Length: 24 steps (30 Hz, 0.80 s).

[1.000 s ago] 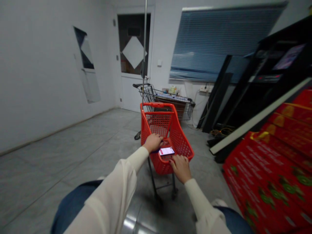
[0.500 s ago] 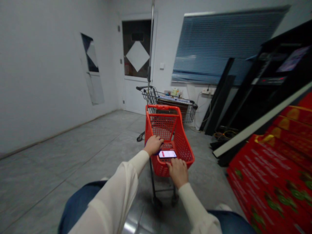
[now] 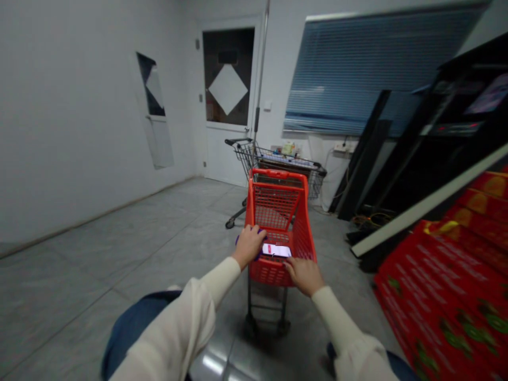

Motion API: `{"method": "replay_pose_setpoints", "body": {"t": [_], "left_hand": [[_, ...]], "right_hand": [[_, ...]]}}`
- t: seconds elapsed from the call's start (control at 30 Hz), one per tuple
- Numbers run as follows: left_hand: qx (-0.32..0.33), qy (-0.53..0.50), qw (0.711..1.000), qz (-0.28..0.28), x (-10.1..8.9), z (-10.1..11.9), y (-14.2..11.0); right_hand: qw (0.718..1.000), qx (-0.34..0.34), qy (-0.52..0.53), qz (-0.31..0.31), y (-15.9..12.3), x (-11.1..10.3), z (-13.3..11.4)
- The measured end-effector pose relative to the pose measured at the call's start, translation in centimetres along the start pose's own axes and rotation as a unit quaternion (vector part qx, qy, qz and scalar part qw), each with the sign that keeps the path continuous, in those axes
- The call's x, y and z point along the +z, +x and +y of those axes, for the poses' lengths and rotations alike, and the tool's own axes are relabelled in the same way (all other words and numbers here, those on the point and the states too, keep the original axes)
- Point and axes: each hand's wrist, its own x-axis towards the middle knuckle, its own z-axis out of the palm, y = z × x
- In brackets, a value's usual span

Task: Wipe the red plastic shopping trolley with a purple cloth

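Observation:
A small red plastic shopping cart (image 3: 304, 233) stands right in front of me, its handle at the far side. My left hand (image 3: 249, 244) is closed over the near left corner of its basket. Something dark purple shows around those fingers; what it is I cannot make out. My right hand (image 3: 305, 274) has its fingers curled over the basket's near rim, toward the right corner. Between both hands, close to the near rim, a phone (image 3: 277, 250) lies flat with its screen lit. Whether either hand touches the phone is unclear.
Behind the red cart stands a dark wire shopping cart (image 3: 317, 174), near a thin upright pole (image 3: 257, 119). Stacked red boxes (image 3: 432, 286) and a pale slanted board (image 3: 420, 211) rise on the right. A white door (image 3: 222, 151) is at the back.
The red cart has turned a little, its handle end shifting right along with the pole. My right hand has moved right with the near rim; the phone has shifted slightly right.

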Motion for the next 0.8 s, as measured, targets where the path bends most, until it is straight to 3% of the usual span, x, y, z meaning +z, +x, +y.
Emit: {"method": "replay_pose_setpoints", "body": {"t": [0.13, 0.23, 0.3, 0.43, 0.6, 0.67, 0.8], "left_hand": [[-0.076, 0.013, 0.997, -0.024, -0.8, -0.6, 1.6], [-0.137, 0.022, 0.990, -0.022, -0.9, 0.3, 1.0], [-0.133, 0.022, 0.990, -0.029, -0.8, 1.2, 0.0], [-0.094, -0.004, 0.994, -0.057, -0.9, 1.4, -0.8], [-0.060, -0.002, 0.998, -0.034, -0.8, -0.2, 0.5], [-0.055, -0.004, 0.998, -0.021, -0.1, 0.8, 0.6], [-0.027, -0.022, 0.999, -0.029, 1.0, 4.9, 0.3]], "right_hand": [[0.999, 0.032, -0.014, 0.023, 0.8, 0.7, -2.7], [0.997, 0.054, -0.010, 0.050, 1.6, 1.3, -4.3], [0.997, 0.055, -0.002, 0.057, 1.9, 1.2, -4.6], [0.999, -0.014, 0.008, 0.037, 2.0, 0.2, -3.0], [0.995, -0.020, -0.002, 0.096, 1.6, 0.9, 0.8], [0.993, -0.014, 0.021, 0.117, 1.7, 1.8, 1.5], [0.990, -0.015, 0.046, 0.136, 2.0, 3.0, 1.7]]}}
